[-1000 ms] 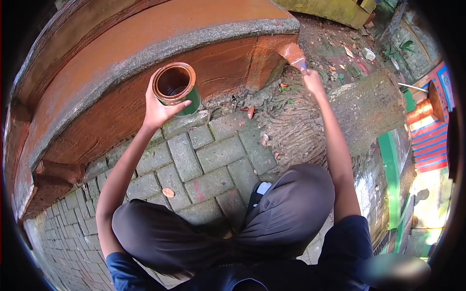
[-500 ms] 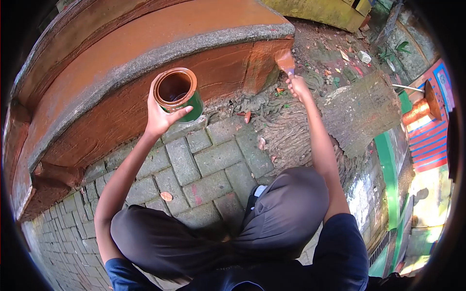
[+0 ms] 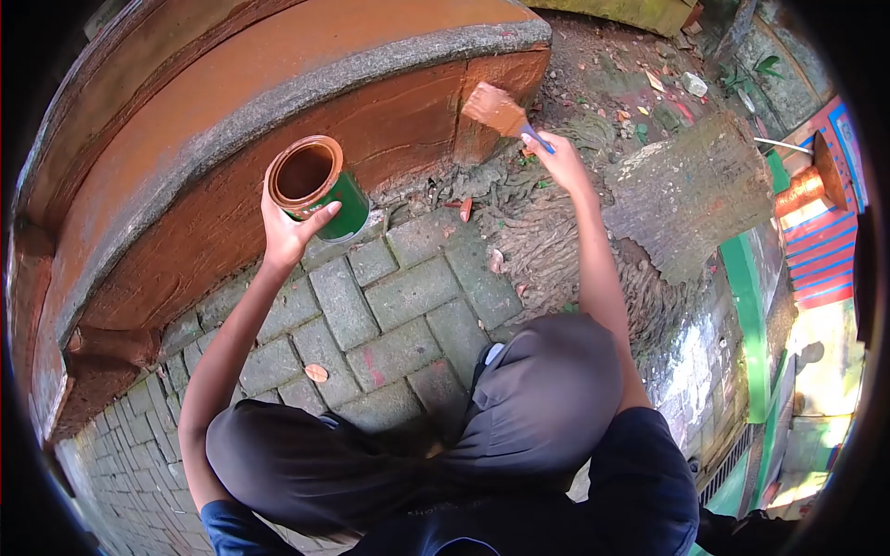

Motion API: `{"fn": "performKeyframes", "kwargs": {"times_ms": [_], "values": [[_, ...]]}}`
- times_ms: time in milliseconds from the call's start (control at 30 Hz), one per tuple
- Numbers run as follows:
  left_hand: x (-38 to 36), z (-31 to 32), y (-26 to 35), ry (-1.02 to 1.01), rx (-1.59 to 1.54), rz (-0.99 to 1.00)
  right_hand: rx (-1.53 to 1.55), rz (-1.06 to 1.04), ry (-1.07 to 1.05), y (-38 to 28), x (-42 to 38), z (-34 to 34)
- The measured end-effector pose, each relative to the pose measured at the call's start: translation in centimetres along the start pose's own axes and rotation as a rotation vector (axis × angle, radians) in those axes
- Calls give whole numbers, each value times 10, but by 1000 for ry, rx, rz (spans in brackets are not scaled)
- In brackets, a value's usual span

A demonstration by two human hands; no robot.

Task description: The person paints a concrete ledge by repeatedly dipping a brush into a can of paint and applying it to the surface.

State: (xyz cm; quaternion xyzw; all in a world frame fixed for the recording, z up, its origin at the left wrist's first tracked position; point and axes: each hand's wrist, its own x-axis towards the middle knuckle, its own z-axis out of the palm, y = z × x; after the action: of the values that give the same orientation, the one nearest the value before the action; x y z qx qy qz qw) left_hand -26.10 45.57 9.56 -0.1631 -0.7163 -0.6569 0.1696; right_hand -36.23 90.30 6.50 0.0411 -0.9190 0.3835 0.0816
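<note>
My left hand is wrapped round a green paint can, tilted so that its open, brown-smeared mouth shows. In my right hand is a paintbrush with a blue handle, its bristles coated in orange-brown paint. The bristles overlap the right end of the low curved wall in this view. That wall's face is orange-brown and wet-looking in places, with a grey rough edge along the top.
Grey paving bricks lie below my hands, with a dry leaf on them. Gnarled roots and a flat weathered slab are at the right. Beyond lies littered soil with a white stone. My bent knees are close below.
My right hand has turned the brush and moved it up and left, from the wall's corner onto its face. My left hand with the can has shifted slightly left.
</note>
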Motion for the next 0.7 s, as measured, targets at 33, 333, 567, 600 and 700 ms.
{"fn": "performKeyframes", "kwargs": {"times_ms": [33,333,567,600,700], "values": [[0,0,0,-2,1,-5,-235,-61,-15,-18,1,-1],[0,3,1,-29,81,-1,-453,387,86,45,25,0],[6,12,8,-107,197,103,-374,394,342,83,21,-17],[7,14,5,-107,191,86,-344,334,350,66,20,-8],[8,19,2,-71,215,80,-375,195,310,1,19,32]]}}
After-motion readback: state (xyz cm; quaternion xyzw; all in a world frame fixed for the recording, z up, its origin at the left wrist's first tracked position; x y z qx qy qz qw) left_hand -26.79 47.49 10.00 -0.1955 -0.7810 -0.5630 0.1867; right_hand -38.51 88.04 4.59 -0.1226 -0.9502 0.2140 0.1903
